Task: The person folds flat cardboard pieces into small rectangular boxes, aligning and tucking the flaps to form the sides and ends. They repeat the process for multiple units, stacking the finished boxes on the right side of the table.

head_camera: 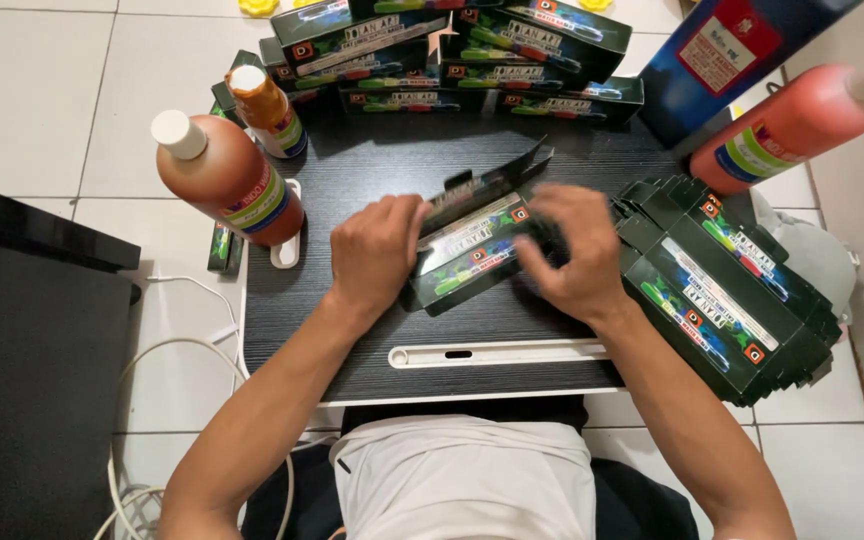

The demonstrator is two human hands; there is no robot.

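A small black cardboard box [472, 245] with colourful print lies on the dark lap table [382, 170], its top flap open and pointing away from me. My left hand [374, 250] grips the box's left end. My right hand [574, 250] is blurred with motion and closed on the box's right end. A stack of flat, unfolded boxes of the same kind [722, 290] lies just right of my right hand.
Several finished boxes [472, 50] are piled at the table's far edge. Two brown bottles [227, 175] [267, 110] stand at the left, a red bottle [802, 120] leans at the right. A white slot [497, 353] runs along the near edge. White cables [152, 360] trail on the tiled floor.
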